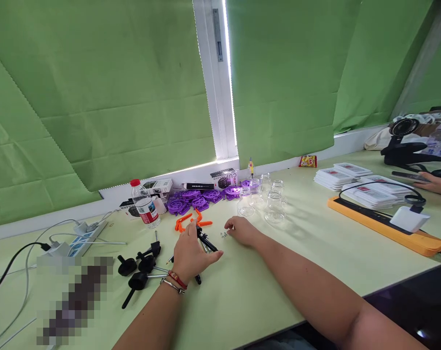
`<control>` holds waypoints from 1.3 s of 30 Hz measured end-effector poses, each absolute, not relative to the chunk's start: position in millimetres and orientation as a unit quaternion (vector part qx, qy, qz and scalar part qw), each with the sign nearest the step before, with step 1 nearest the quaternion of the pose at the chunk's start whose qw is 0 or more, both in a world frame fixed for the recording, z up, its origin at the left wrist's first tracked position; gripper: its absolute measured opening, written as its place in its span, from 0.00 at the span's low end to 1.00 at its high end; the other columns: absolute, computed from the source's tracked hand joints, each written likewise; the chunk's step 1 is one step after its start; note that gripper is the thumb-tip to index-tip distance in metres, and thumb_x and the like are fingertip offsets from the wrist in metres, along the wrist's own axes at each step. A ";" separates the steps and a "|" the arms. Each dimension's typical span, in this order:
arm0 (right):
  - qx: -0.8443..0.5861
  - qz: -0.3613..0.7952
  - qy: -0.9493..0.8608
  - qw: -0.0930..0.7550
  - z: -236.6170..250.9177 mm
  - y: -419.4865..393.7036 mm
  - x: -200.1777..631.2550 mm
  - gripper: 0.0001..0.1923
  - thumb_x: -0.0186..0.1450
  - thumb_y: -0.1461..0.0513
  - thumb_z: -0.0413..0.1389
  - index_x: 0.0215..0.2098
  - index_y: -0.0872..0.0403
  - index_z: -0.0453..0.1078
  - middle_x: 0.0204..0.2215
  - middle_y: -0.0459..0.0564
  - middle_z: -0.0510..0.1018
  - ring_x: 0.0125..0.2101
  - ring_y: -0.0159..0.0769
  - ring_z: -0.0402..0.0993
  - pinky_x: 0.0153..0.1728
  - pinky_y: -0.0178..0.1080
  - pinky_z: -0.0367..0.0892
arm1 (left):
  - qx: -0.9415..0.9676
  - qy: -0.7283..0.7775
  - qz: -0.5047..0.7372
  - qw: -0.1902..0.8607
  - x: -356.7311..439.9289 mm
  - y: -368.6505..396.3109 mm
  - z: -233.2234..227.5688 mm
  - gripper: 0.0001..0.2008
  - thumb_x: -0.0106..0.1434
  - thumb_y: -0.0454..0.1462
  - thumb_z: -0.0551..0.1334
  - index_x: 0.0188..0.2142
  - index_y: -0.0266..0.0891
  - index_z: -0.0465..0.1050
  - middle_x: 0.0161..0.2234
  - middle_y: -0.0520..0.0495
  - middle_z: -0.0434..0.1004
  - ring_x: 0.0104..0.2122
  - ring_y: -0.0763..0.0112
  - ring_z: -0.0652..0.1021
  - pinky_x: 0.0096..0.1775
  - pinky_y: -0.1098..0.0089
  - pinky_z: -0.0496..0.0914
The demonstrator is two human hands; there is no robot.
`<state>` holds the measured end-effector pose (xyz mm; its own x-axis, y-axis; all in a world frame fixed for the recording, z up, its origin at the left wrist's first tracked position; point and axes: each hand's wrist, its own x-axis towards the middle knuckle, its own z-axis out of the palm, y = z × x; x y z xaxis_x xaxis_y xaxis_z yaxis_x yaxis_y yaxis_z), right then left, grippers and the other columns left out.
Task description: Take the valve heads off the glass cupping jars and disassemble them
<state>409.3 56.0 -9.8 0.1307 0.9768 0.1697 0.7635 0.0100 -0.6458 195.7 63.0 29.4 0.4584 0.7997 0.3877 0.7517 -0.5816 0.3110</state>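
My left hand [192, 253] lies over several black rod-like pieces [207, 239], its thumb stretched away from the fingers. The pieces show between thumb and fingers, partly hidden under the palm. My right hand [242, 230] has its fingers curled together at the table, beside a few tiny shiny metal pieces [224, 235], perhaps screws. Whether a piece is between those fingertips is too small to see. Orange plastic pieces [186, 221] lie just beyond my left hand. To its left are several black parts with round heads and metal rods [146, 263].
Purple plastic parts [191, 198] lie in a heap near the wall, next to clear glass jars [275, 209] and a red-capped bottle [146, 206]. Stacked white packs [369, 192], an orange power strip [384, 228] and another person's hand [437, 184] are at right. A white power strip [89, 238] stands left.
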 end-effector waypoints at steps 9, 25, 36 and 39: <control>-0.667 0.143 -0.684 0.259 -10.1 56.2 405.4 0.07 0.55 0.65 0.58 0.33 0.53 0.77 0.34 0.50 0.77 0.35 0.36 0.71 0.34 0.35 0.62 | 0.861 0.432 0.260 0.070 192.3 66.1 24.6 0.52 0.41 0.54 0.68 0.61 0.39 0.49 0.58 0.39 0.61 0.55 0.50 0.65 0.52 0.55 0.64; -0.678 0.140 -0.679 0.244 -10.9 58.0 408.6 0.09 0.57 0.67 0.56 0.35 0.54 0.75 0.35 0.50 0.78 0.34 0.35 0.72 0.33 0.33 0.63 | 0.861 0.450 0.225 0.080 193.4 64.8 25.9 0.52 0.41 0.56 0.67 0.60 0.38 0.50 0.59 0.37 0.60 0.57 0.51 0.64 0.53 0.55 0.63; -0.664 0.127 -0.702 0.223 -11.8 59.9 409.9 0.10 0.58 0.67 0.55 0.35 0.53 0.76 0.36 0.50 0.77 0.35 0.35 0.72 0.34 0.33 0.62 | 0.862 0.452 0.209 0.095 195.5 63.9 26.5 0.51 0.40 0.55 0.67 0.60 0.39 0.50 0.58 0.39 0.61 0.55 0.51 0.66 0.51 0.57 0.63; -0.656 0.121 -0.714 0.211 -10.2 60.3 410.1 0.08 0.57 0.68 0.55 0.32 0.54 0.76 0.35 0.49 0.77 0.35 0.35 0.71 0.35 0.33 0.61 | 0.862 0.448 0.212 0.104 195.2 63.2 27.2 0.51 0.40 0.55 0.67 0.60 0.39 0.50 0.58 0.38 0.61 0.55 0.51 0.66 0.51 0.56 0.63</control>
